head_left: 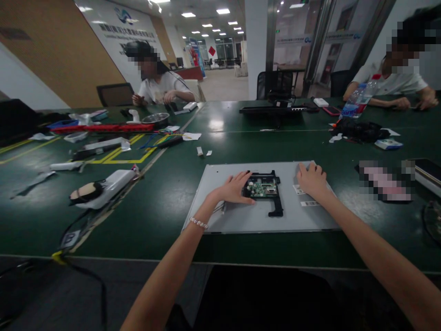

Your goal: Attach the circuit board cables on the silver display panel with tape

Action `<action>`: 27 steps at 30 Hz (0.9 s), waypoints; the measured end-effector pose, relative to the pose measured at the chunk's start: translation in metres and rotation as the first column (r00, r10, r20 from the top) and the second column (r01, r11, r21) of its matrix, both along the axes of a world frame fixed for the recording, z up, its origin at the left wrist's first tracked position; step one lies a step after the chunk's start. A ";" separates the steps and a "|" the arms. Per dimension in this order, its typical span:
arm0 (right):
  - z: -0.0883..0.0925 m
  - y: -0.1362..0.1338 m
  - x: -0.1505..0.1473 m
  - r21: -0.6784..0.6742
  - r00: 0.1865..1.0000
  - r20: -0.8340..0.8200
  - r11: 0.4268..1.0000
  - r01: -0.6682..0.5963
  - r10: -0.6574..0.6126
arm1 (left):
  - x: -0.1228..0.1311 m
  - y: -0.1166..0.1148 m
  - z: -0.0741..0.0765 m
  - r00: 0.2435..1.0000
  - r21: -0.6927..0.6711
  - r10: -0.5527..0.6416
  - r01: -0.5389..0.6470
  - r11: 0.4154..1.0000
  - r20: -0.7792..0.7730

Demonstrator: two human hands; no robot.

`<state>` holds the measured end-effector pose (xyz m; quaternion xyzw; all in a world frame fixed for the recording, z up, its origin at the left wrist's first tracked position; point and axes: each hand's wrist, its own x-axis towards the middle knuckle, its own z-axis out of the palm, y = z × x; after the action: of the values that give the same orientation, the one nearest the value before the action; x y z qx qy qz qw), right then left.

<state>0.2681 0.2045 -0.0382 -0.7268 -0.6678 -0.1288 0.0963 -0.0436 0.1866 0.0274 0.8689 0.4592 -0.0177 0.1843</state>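
A flat grey panel (241, 219), which looks like the back of a display, lies on the table in front of me. On its middle sits a black plastic bracket (277, 204) around a green circuit board (262, 188). My left hand (235, 189) rests with fingers spread at the left side of the bracket, its fingertips touching or just over the board's edge. My right hand (312, 180) lies on the panel's upper right part, fingers apart and slightly bent, partly covering a white label (298, 190). A second label (309, 203) shows below it.
The green table (165, 234) holds a white power strip-like piece (113, 184) with a cable at left. Across it are a black monitor-like part (272, 111), plastic bottles (361, 99), black bundled material (361, 129) and a blurred pink item (384, 181). Two people sit opposite.
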 end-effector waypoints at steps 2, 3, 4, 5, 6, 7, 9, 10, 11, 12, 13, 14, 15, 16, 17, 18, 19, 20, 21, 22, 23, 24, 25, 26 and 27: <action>0.000 0.001 0.001 -0.005 1.000 -0.004 1.000 -0.012 0.012 | -0.001 0.007 0.009 0.999 -0.062 -0.044 0.044 0.997 0.005; 0.001 0.001 0.003 -0.010 1.000 -0.010 1.000 -0.021 0.021 | -0.002 0.010 0.013 0.998 -0.077 -0.059 0.061 0.995 0.027; 0.002 0.001 0.005 -0.016 0.999 -0.021 0.999 -0.032 0.032 | -0.003 0.012 0.014 0.996 -0.078 -0.066 0.071 0.994 0.060; 0.004 0.001 0.006 -0.018 0.998 -0.037 0.999 -0.047 0.046 | -0.004 0.013 0.015 0.993 -0.068 -0.070 0.076 0.995 0.098; 0.006 0.001 0.008 -0.014 0.996 -0.061 0.997 -0.070 0.069 | -0.005 0.013 0.014 0.988 -0.052 -0.071 0.079 0.996 0.138; 0.009 0.001 0.008 -0.004 0.990 -0.097 0.994 -0.107 0.106 | -0.006 0.013 0.012 0.982 -0.037 -0.071 0.079 0.996 0.173; 0.016 -0.002 0.005 0.027 0.950 -0.212 0.973 -0.230 0.230 | -0.007 0.011 0.008 0.972 -0.014 -0.062 0.066 0.998 0.226; 0.019 -0.004 0.002 0.046 0.909 -0.285 0.951 -0.305 0.305 | -0.008 0.010 0.006 0.968 -0.008 -0.053 0.056 0.998 0.245; 0.022 -0.007 -0.003 0.061 0.854 -0.357 0.922 -0.382 0.378 | -0.008 0.008 0.004 0.964 -0.005 -0.043 0.046 0.999 0.262; 0.024 -0.010 -0.008 0.075 0.796 -0.419 0.890 -0.450 0.438 | -0.008 0.007 0.002 0.961 -0.002 -0.034 0.036 0.999 0.274; 0.026 -0.013 -0.014 0.080 0.741 -0.463 0.856 -0.510 0.485 | -0.007 0.006 0.001 0.959 -0.001 -0.029 0.031 1.000 0.282; 0.027 -0.016 -0.019 0.075 0.697 -0.492 0.823 -0.562 0.521 | -0.007 0.006 0.001 0.958 0.000 -0.027 0.028 1.000 0.287; 0.028 -0.019 -0.024 0.062 0.664 -0.509 0.793 -0.606 0.547 | -0.006 0.005 0.000 0.957 0.002 -0.023 0.024 1.000 0.290; 0.028 -0.022 -0.028 0.045 0.639 -0.520 0.765 -0.643 0.567 | -0.005 0.005 0.000 0.957 0.004 -0.018 0.018 1.000 0.289; 0.028 -0.024 -0.031 0.029 0.620 -0.526 0.740 -0.672 0.582 | -0.005 0.005 0.000 0.958 0.005 -0.012 0.011 1.000 0.287; 0.028 -0.026 -0.033 0.016 0.603 -0.531 0.719 -0.695 0.595 | -0.004 0.005 0.000 0.959 0.005 -0.007 0.006 1.000 0.284; 0.028 -0.026 -0.034 0.008 0.589 -0.535 0.700 -0.714 0.606 | -0.004 0.005 0.000 0.960 0.003 -0.006 0.005 1.000 0.281; 0.027 -0.027 -0.034 0.006 0.575 -0.537 0.684 -0.729 0.618 | -0.004 0.006 0.000 0.960 -0.002 -0.009 0.010 1.000 0.279; 0.027 -0.027 -0.033 0.008 0.563 -0.536 0.670 -0.742 0.630 | -0.005 0.006 0.000 0.960 -0.013 -0.016 0.021 1.000 0.279; 0.027 -0.027 -0.033 0.009 0.553 -0.533 0.658 -0.753 0.640 | -0.006 0.007 0.001 0.959 -0.026 -0.025 0.034 0.999 0.283; 0.027 -0.027 -0.032 0.010 0.549 -0.530 0.651 -0.759 0.647 | -0.007 0.007 0.001 0.957 -0.042 -0.033 0.047 0.998 0.289; 0.027 -0.027 -0.031 0.009 0.548 -0.526 0.649 -0.761 0.650 | -0.008 0.008 0.002 0.955 -0.058 -0.038 0.058 0.997 0.296; 0.028 -0.027 -0.031 0.006 0.549 -0.524 0.647 -0.762 0.651 | -0.010 0.009 0.003 0.952 -0.074 -0.042 0.068 0.995 0.302; 0.028 -0.028 -0.030 0.003 0.551 -0.523 0.648 -0.761 0.650 | -0.011 0.009 0.003 0.950 -0.087 -0.044 0.074 0.993 0.308; 0.029 -0.028 -0.031 0.001 0.554 -0.523 0.651 -0.760 0.648 | -0.013 0.010 0.003 0.949 -0.095 -0.043 0.076 0.993 0.312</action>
<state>0.2375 0.1763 -0.0091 -0.4093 -0.8669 0.1815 0.2189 -0.0563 0.1967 0.0305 0.8633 0.3966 0.0890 0.2992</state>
